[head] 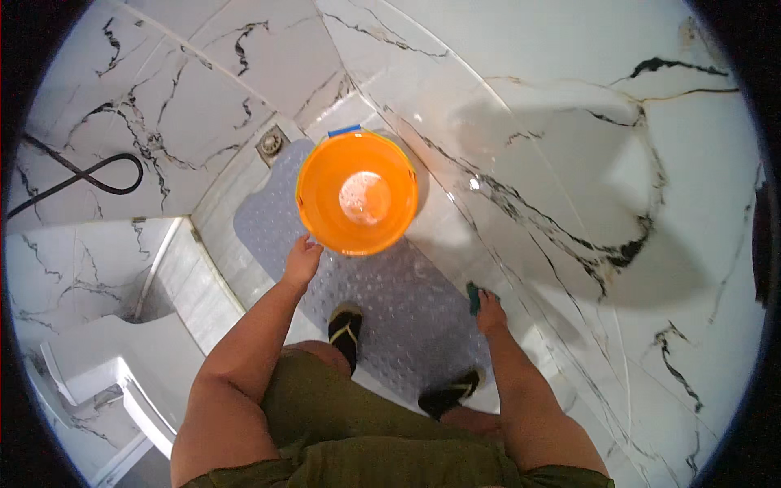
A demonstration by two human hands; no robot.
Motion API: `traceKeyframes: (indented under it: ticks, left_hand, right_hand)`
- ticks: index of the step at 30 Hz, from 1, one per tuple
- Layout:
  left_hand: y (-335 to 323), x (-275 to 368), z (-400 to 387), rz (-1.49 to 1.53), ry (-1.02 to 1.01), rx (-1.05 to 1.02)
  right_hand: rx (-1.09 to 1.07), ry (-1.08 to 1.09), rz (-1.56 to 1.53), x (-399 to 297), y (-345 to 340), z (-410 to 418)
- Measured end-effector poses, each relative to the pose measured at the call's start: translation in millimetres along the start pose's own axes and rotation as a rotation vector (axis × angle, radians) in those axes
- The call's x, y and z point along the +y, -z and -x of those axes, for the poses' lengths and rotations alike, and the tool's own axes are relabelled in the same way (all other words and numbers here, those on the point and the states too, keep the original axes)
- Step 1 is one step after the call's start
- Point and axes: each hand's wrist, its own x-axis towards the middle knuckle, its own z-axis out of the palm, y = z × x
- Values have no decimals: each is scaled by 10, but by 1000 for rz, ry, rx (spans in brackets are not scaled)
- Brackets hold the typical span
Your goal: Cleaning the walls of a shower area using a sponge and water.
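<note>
An orange plastic bucket (317, 183) with a blue handle grip (345, 130) stands upright on a grey textured bath mat (390, 293). Light glares off its bottom, so I cannot tell whether it holds liquid. My left hand (302, 263) is at the bucket's near left side, thumb and fingers apart; whether it touches the wall is unclear. In my right hand (491, 314) is a dark green scouring pad (473, 297), low over the right edge of the mat.
A floor drain (271, 143) lies in the corner left of the bucket. Marble-patterned wall tiles (549, 183) rise on the right. A black hose (116, 174) loops at the left. White plastic furniture (134, 354) stands at lower left. My feet wear black flip-flops (346, 332) on the mat.
</note>
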Motion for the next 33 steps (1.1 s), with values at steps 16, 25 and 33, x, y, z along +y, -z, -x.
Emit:
traceKeyframes:
  ticks: [16,25,33]
  left_hand:
    - [39,815,-954,507,-398,-11]
    - [-55,1068,-43,231,-391,-106]
    - [-599,948,976,338,-652,-187]
  right_hand:
    - [293,434,-302,-269,622,-463]
    - [710,744,-549,-2021,1857,-386]
    - [431,686,96,-2353,700,-889]
